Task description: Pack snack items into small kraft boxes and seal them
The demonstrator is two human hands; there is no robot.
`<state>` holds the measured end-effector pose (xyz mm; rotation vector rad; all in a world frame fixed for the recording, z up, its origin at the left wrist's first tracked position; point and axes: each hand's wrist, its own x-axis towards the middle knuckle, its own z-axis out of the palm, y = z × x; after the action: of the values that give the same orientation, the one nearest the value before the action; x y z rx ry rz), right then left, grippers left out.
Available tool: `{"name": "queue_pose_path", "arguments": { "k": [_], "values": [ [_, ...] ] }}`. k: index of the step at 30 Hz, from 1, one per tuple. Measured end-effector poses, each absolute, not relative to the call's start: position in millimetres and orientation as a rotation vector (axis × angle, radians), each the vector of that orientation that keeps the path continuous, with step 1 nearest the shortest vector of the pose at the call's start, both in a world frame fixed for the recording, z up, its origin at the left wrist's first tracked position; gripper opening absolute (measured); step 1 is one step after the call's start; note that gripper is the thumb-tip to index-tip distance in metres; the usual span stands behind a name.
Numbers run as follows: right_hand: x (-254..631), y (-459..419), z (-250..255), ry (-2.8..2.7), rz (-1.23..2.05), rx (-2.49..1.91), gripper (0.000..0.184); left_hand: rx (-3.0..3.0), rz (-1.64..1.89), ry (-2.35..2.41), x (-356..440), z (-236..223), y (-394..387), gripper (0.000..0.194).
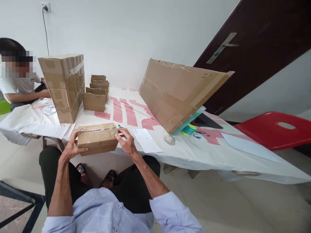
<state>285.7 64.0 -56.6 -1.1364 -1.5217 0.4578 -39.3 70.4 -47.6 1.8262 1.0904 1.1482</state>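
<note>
A small brown cardboard box (98,141) is held in front of me at the table's near edge, its top flap seam with a torn, taped strip facing up. My left hand (72,144) grips its left end, thumb along the lower front and fingers around the side. My right hand (126,141) closes on the right end, fingertips at the upper corner. Just right of that hand, a white sheet of paper (147,140) lies on the table. The far and under sides of the box are hidden.
Stacked taped boxes (65,87) stand at the left, beside a row of smaller open cardboard boxes (94,102). A large cardboard panel (179,90) leans at the right. Near it are a roll of tape (189,130) and a red chair (279,131). A person (19,84) sits far left.
</note>
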Motion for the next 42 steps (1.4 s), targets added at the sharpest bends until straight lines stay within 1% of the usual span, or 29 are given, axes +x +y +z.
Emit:
{"name": "queue_pose_path", "arguments": {
  "k": [3, 5, 11, 15, 17, 21, 24, 27, 30, 32, 35, 38, 42],
  "values": [
    [285.0, 57.2, -53.5, -1.573, 0.413, -1.125, 0.034, 1.889, 1.129, 1.111, -38.8, -43.6, 65.4, 0.088],
    [285.5, 51.9, -52.0, -1.59, 0.387, -1.123, 0.031, 1.911, 1.125, 1.114, -38.5, -42.8, 63.7, 0.088],
    [288.2, 32.7, -45.6, -1.601, 0.366, -1.157, 0.025, 1.898, 1.088, 1.094, -40.2, -45.8, 62.5, 0.11],
    [290.6, 26.5, -44.6, -1.58, 0.448, -1.202, 0.025, 1.908, 1.048, 1.074, -40.9, -44.6, 61.5, 0.119],
    [291.6, 27.3, -43.3, -1.579, 0.474, -1.222, 0.025, 1.922, 1.042, 1.075, -40.9, -43.4, 60.7, 0.121],
    [290.3, 31.5, -39.0, -1.569, 0.513, -1.254, 0.028, 1.977, 1.061, 1.078, -39.9, -41.5, 57.6, 0.113],
    [286.9, 33.1, -38.0, -1.554, 0.544, -1.244, 0.033, 2.049, 1.065, 1.081, -38.5, -40.4, 54.7, 0.102],
    [288.2, 37.7, -41.2, -1.568, 0.63, -1.174, 0.031, 2.109, 1.06, 1.081, -38.1, -40.9, 53.2, 0.093],
    [300.1, 53.9, -48.8, -1.508, 0.612, -1.143, 0.029, 2.117, 1.064, 1.081, -38.1, -41.8, 52.0, 0.092],
    [311.6, 71.7, -56.7, -1.487, 0.466, -1.265, 0.03, 2.128, 1.069, 1.078, -37.6, -41.4, 50.2, 0.092],
    [324.9, 99.3, -73.1, -1.634, 0.207, -1.668, 0.024, 2.158, 1.08, 1.064, -35.7, -39.0, 46.8, 0.091],
    [328.1, 116.6, -91.1, -1.739, 0.104, -1.985, 0.021, 2.178, 1.086, 1.055, -33.6, -37.3, 44.3, 0.092],
    [325.6, 123.5, -106.2, -1.699, 0.088, -2.01, 0.019, 2.189, 1.102, 1.051, -31.9, -38.3, 43.7, 0.092]
  ]
}}
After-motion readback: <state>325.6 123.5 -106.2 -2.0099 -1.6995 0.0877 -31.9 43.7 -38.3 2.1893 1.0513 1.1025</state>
